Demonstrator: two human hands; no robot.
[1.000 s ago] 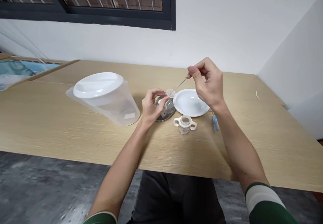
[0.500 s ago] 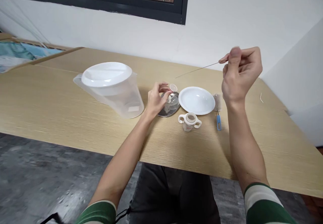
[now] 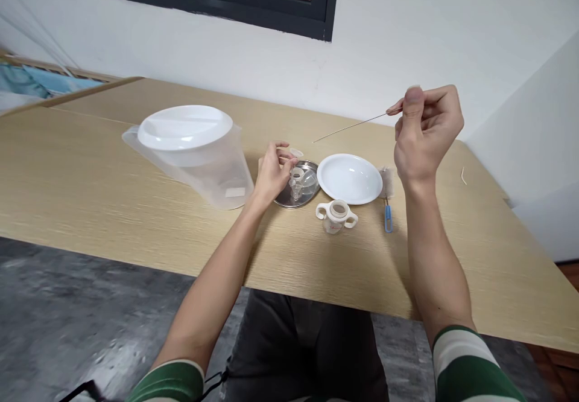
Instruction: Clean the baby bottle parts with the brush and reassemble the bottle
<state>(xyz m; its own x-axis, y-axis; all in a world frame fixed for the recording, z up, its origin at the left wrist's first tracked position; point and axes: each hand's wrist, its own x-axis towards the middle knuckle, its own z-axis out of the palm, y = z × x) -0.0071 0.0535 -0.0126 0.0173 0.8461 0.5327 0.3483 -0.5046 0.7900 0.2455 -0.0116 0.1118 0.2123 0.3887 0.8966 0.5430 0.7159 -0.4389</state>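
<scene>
Between the fingertips of my left hand (image 3: 274,172) is a small clear disc (image 3: 296,153), held just above a round metal tray (image 3: 294,200). Clear plastic parts (image 3: 297,185) lie on that tray. My right hand (image 3: 427,133) is raised at the right, pinching one end of a long thin wire-like stick (image 3: 348,127) that points left and slightly down. Right of the tray is a white oval bowl (image 3: 350,178). In front of the bowl stands a small clear cup with two white handles (image 3: 337,218), its top open.
A large translucent pitcher with a white lid (image 3: 185,127) stands at the left. Right of the bowl lies a brush with a blue handle (image 3: 388,218). A small bent white piece (image 3: 463,176) is farther right. Behind the table (image 3: 136,209) is a white wall.
My left hand has moved slightly left, and the clear disc in it has tilted flatter, uncovering more of the parts on the tray. The right hand still holds the stick. The whole view has shifted slightly.
</scene>
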